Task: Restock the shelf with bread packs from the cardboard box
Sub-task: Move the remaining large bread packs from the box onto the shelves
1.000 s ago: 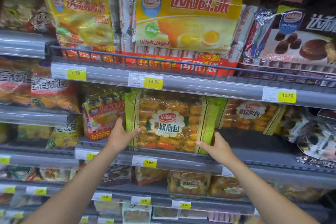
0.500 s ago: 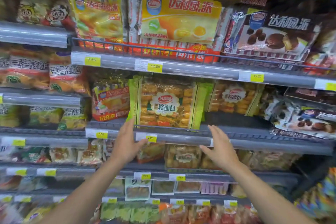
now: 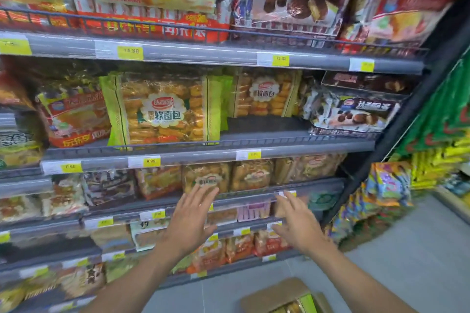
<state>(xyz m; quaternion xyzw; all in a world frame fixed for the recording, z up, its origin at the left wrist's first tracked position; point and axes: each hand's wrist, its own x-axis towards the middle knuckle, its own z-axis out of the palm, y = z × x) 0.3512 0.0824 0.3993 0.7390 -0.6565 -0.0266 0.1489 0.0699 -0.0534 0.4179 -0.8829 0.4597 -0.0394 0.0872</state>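
A green-edged bread pack [image 3: 162, 109] stands upright at the front of the grey middle shelf [image 3: 211, 154]. A second such pack [image 3: 264, 94] stands farther back to its right. My left hand [image 3: 189, 218] and my right hand [image 3: 297, 221] hover below that shelf with fingers spread, holding nothing. The cardboard box [image 3: 279, 295] lies on the floor at the bottom edge, with a green-edged pack [image 3: 302, 305] showing inside it.
The shelf floor [image 3: 262, 126] in front of the second pack is bare. Chocolate pie packs [image 3: 353, 112] sit to the right. Shelves above and below hold snack packs behind price tags. A black upright post [image 3: 396, 124] ends the unit; stacked bags [image 3: 381, 190] and grey floor lie right.
Both hands let go of the front bread pack and dropped away below the shelf, fingers spreading. The view swung down and right, bringing the cardboard box into sight.
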